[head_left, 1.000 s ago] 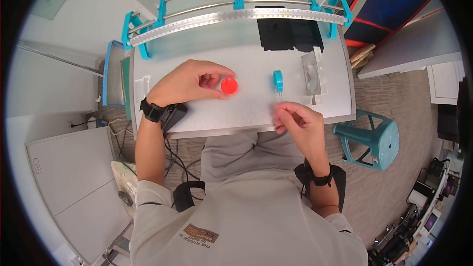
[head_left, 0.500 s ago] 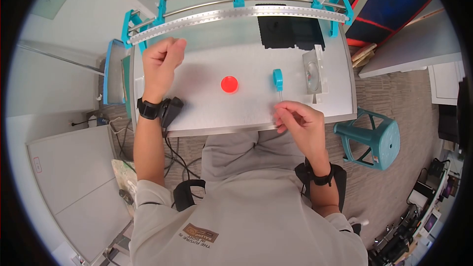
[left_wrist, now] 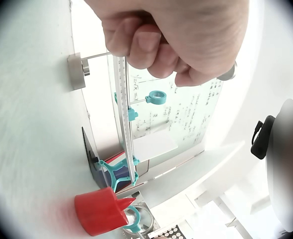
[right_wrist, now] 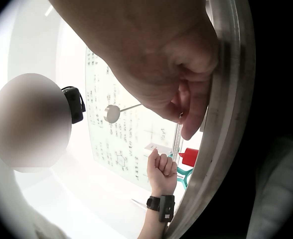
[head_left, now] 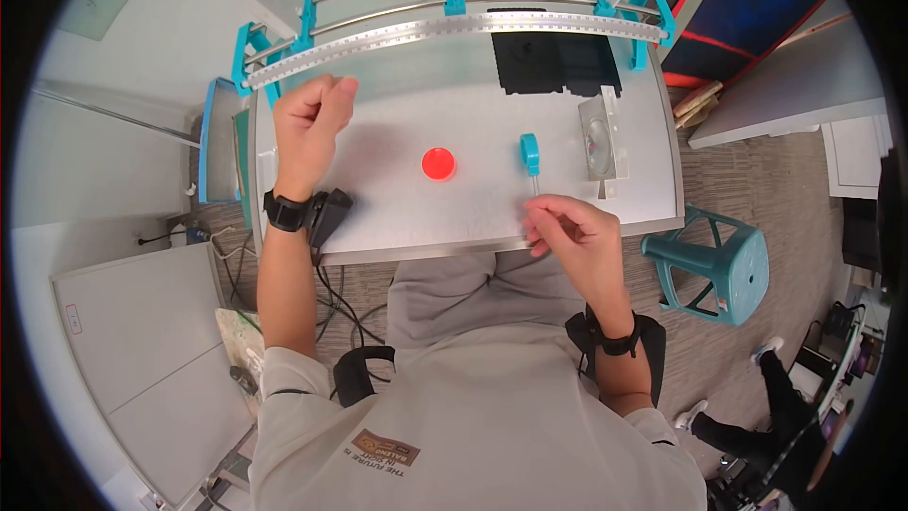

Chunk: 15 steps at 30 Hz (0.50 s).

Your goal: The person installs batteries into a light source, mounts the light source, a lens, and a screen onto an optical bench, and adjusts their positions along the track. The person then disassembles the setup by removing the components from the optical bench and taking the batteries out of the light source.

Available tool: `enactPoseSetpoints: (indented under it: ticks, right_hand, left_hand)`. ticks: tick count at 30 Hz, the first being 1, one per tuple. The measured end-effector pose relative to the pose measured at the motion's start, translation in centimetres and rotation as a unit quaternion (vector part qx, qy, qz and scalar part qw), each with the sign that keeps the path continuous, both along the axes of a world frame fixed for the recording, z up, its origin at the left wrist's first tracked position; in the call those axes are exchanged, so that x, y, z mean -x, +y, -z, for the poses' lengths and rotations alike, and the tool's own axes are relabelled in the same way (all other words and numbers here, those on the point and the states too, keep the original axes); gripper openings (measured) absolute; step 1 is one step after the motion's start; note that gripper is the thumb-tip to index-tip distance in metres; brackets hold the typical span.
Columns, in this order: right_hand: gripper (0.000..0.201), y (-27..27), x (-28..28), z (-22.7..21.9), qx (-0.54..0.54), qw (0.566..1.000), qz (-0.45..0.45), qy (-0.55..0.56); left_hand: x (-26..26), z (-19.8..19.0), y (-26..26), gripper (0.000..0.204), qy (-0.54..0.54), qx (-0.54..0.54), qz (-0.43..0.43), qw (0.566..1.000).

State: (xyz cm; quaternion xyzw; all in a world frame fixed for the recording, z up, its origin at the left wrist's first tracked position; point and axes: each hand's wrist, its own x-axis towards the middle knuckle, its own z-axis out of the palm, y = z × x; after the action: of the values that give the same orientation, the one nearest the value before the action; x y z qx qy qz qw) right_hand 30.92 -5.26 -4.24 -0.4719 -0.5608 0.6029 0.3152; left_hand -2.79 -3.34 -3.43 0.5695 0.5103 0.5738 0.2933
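The left hand (head_left: 310, 137) is a curled fist, raised at the left side of the table and holding nothing; in the left wrist view its fingers (left_wrist: 144, 47) fold into the palm. To its right stands a red candle-shaped cylinder (head_left: 438, 164), whose pointed tip shows in the left wrist view (left_wrist: 100, 211). Near the table's front edge, the right hand (head_left: 582, 241) pinches the thin rod of a teal ring (head_left: 530, 153) between thumb and fingers. The ring points away from the body, right of the red cylinder. Whether it touches the table cannot be told.
A teal-clamped rail with a ruler (head_left: 454, 28) spans the back of the table. Beneath its right part lies a black sheet (head_left: 553, 61). A framed lens (head_left: 599, 142) is at the right. A teal stool (head_left: 728, 270) stands right of the table; another person's legs (head_left: 780, 397) show lower right.
The left hand has moved from beside the red cylinder to the back left and curled into a fist. The right hand stays with the rod. Another person's legs have come into view at lower right.
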Motion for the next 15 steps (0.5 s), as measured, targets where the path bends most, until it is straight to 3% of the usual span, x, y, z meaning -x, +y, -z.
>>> enactPoseSetpoints:
  ticks: [7,15]
  right_hand:
    - [0.016,-0.07,-0.03,0.20,-0.007,1.000,-0.001,0.003]
    - [0.016,0.00,-0.06,0.20,-0.008,1.000,-0.010,-0.008]
  left_hand:
    - [-0.02,-0.09,-0.04,0.044,0.001,0.000,0.002,1.000]
    - [0.68,0.68,0.17,0.044,-0.045,-0.036,-0.065,0.996]
